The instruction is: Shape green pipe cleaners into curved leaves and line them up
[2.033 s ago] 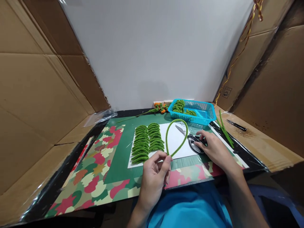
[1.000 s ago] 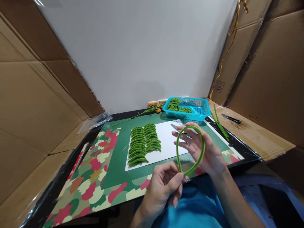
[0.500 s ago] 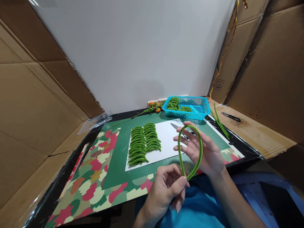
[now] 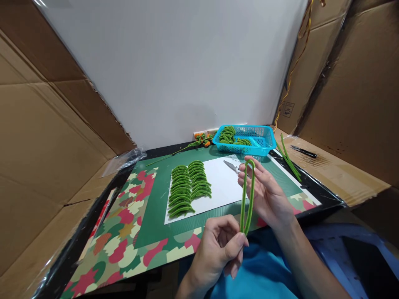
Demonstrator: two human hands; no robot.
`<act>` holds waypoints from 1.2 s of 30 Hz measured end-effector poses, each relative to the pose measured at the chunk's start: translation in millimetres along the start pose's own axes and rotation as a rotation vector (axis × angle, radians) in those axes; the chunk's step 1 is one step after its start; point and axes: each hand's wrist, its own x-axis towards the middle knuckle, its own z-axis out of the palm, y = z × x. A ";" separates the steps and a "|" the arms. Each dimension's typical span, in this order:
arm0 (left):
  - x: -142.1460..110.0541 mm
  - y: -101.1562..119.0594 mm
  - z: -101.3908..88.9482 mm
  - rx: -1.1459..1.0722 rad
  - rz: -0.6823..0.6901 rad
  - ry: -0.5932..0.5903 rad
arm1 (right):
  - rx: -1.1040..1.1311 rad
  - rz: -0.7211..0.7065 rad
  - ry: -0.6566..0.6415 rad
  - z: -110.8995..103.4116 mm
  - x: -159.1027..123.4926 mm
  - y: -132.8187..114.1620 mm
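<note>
A green fuzzy pipe cleaner (image 4: pixel 251 199) is bent into a tall, narrow loop standing upright between my hands. My left hand (image 4: pixel 218 245) pinches its two ends together at the bottom between thumb and index finger. Around the loop's upper part, my right hand (image 4: pixel 272 201) has its fingers curled, with the thumb on the near right side and fingertips behind and left. Beyond them, a white sheet (image 4: pixel 218 182) bears two columns of curved green pipe-cleaner pieces (image 4: pixel 180 191). Scissors (image 4: pixel 231 166) lie on the sheet, their handles hidden behind my right hand.
At the back stands a blue basket (image 4: pixel 262 143) with more green pieces in it. An orange-flowered stem (image 4: pixel 199 142) lies left of it. Straight green stems (image 4: pixel 289 162) and a black-handled cutting tool (image 4: pixel 304 152) lie right. Cardboard walls (image 4: pixel 352 104) flank the table.
The wide oval loop has been squeezed into a narrow one. My right hand's spread fingers have drawn in around its top. My left hand has kept its pinch at the bottom.
</note>
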 end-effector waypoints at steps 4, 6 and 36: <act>-0.3 -1.5 -1.1 0.003 0.005 0.004 | 0.026 0.038 0.034 -2.2 0.5 -0.9; -0.4 -2.1 -1.6 0.000 0.004 -0.001 | 0.039 0.049 0.047 -2.1 0.6 -1.2; -3.5 -6.2 1.7 -0.131 -0.039 -0.054 | 0.072 0.124 0.183 -8.6 2.5 -2.3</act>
